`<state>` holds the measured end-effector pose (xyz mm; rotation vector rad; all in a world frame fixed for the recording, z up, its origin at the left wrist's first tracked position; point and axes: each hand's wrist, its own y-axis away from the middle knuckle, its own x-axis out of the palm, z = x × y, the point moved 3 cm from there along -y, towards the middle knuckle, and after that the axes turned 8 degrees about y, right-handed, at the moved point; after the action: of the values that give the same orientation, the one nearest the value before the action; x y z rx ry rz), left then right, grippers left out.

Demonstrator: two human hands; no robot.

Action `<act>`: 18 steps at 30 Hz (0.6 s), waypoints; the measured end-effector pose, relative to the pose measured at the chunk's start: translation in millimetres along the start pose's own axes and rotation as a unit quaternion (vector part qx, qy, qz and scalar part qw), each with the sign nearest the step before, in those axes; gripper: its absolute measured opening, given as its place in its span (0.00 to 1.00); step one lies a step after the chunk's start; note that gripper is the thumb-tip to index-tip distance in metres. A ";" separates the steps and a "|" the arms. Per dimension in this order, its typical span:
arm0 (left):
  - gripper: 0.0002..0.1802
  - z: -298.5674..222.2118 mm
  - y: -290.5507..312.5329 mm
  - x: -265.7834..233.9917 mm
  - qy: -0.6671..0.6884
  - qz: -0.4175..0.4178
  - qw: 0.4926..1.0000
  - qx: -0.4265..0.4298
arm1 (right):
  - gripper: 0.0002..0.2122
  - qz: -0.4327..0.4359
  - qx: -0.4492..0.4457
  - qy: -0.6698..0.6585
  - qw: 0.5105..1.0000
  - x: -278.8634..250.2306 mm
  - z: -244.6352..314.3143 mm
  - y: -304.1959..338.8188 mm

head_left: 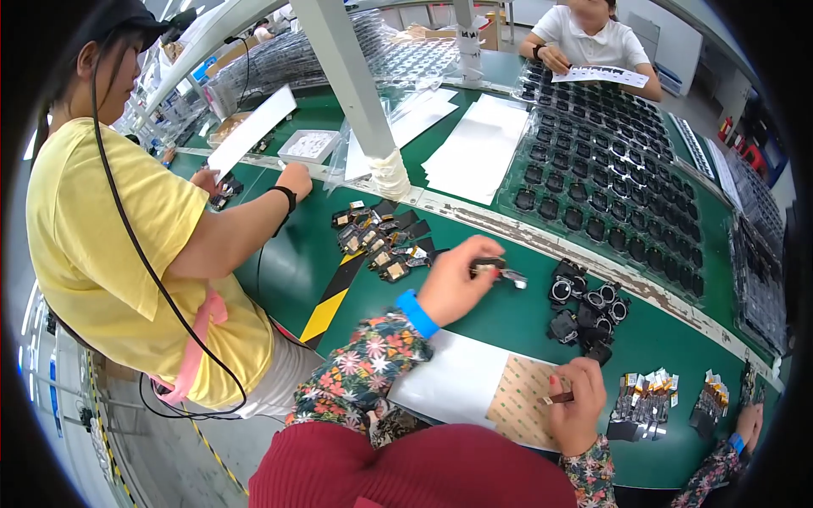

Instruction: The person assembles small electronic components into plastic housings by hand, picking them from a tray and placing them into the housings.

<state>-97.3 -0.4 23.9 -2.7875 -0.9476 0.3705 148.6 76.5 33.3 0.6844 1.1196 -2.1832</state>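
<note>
My left hand (461, 284), a blue band at its wrist, is closed on a small black electronic part (489, 264) with a silvery tab (514, 278) sticking out to the right. The fingers hide part of it. Below and to the right, my right hand (581, 402) pinches a short dark brown strip (560, 398) above a tan sheet with green dots (527, 398). Left of my left hand lies a cluster of black modules with gold-coloured faces (383, 245). Black housings with round rings (597, 305) are heaped beyond my right hand.
White paper (457, 372) lies before me. Bundles of small flex cables (648, 394) sit at the right, near another person's hand (749, 423). Clear trays of black parts (610, 186) fill the far bench. A grey post (351, 76) rises beyond. A person in yellow (118, 220) works at left.
</note>
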 end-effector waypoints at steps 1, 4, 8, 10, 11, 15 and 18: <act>0.12 4.4 5.6 -13.0 -0.070 -0.027 0.997 0.012 | 0.07 0.018 -0.003 0.000 1.000 1.3 -0.9 -0.1; 0.09 8.6 25.6 -40.0 -0.228 -0.110 0.967 0.030 | 0.06 0.052 0.004 -0.011 0.999 4.2 0.9 -1.0; 0.07 7.1 44.1 -62.0 -0.362 -0.153 0.916 0.082 | 0.05 0.093 0.042 -0.055 0.993 9.7 3.0 -1.7; 0.08 7.1 47.9 -68.7 -0.414 -0.160 0.891 0.101 | 0.04 0.097 0.038 -0.054 0.993 10.7 2.8 -2.5; 0.08 6.2 49.4 -71.7 -0.415 -0.161 0.890 0.100 | 0.04 0.100 0.034 -0.051 0.993 11.1 2.6 -2.6; 0.20 -7.7 46.9 -68.8 -0.451 -0.097 0.882 0.097 | 0.05 0.093 0.027 -0.046 0.994 12.0 0.7 -0.4; 0.29 -1.2 43.2 -71.3 -0.507 -0.055 0.856 0.081 | 0.05 0.119 0.048 -0.037 0.991 12.3 -0.2 2.4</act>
<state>-126.9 -78.3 27.2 -2.2486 -1.1271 1.8970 141.7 72.3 23.8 0.7324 0.8523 -2.0500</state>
